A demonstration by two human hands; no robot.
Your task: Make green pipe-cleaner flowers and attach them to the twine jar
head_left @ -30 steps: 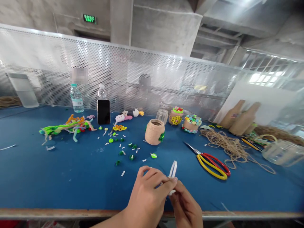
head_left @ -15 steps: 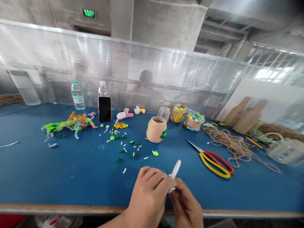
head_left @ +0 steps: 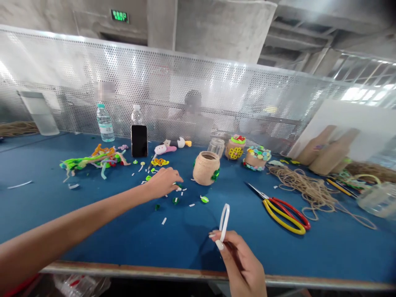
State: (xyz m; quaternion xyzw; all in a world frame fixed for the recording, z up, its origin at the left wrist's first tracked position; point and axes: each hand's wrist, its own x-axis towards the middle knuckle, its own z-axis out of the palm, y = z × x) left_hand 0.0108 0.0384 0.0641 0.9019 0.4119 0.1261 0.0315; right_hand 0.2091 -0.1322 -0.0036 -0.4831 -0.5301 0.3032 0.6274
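Note:
My right hand (head_left: 239,258), near the table's front edge, pinches a thin white ring (head_left: 225,222), which looks like a roll of tape. My left hand (head_left: 163,182) reaches over the scattered pieces with its fingers bent downward and thumb and forefinger apart. Beneath its fingertips lies a small dark green curl (head_left: 178,186), partly hidden. Other green curls (head_left: 175,201) lie close by, one with a white strip on it. To the right of that hand stands a twine-wrapped jar (head_left: 206,169) with green decorations on its side. A light green piece (head_left: 204,199) lies in front of the jar.
Scissors (head_left: 280,210) with red and yellow handles lie at right, beside loose twine (head_left: 306,187). Decorated jars (head_left: 235,148) and a clear jar (head_left: 216,146) stand behind. A phone (head_left: 139,140), a water bottle (head_left: 105,123) and bundled pipe cleaners (head_left: 89,161) are left.
My left hand has left the white ring and moved forward and left to the green curls. My right hand keeps hold of the ring, now seen more upright.

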